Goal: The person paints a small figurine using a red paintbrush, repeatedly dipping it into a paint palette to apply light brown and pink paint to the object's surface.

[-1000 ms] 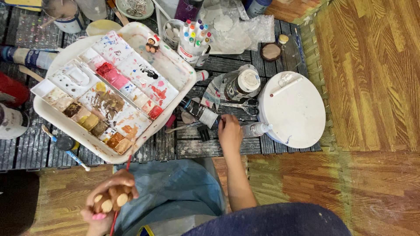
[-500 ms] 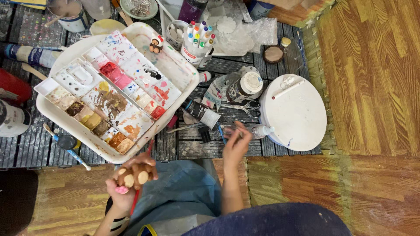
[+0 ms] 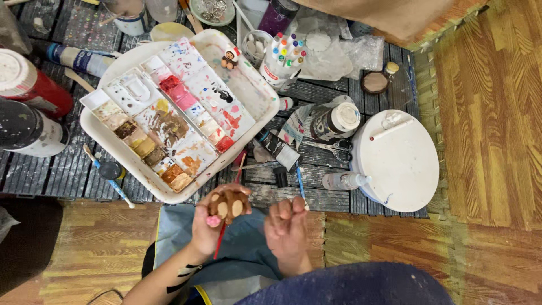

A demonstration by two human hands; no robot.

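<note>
My left hand (image 3: 208, 226) grips a small brown clay figure (image 3: 227, 204) with beige patches and a pink spot. The same hand also holds a thin red-handled brush (image 3: 221, 243), which runs down across the blue cloth (image 3: 175, 237) on my lap. My right hand (image 3: 287, 227) is just right of the figure, fingers closed on a thin blue-handled brush (image 3: 299, 182) that points up toward the mat. Both hands hover over my lap, below the white paint tray (image 3: 248, 93).
The tray holds a paint-smeared palette (image 3: 169, 121) and a tiny brown figure (image 3: 228, 58). Around it lie paint tubes, scissors (image 3: 334, 148), a jar (image 3: 334, 121), a cup of markers (image 3: 282, 56), a round white stand (image 3: 403, 164) and cans (image 3: 25, 79) at the left. Wood-pattern floor mats lie at right.
My right hand pulled back from the clutter by the scissors toward my lap, now with the blue brush. My left hand rose with the brown figure and moved right.
</note>
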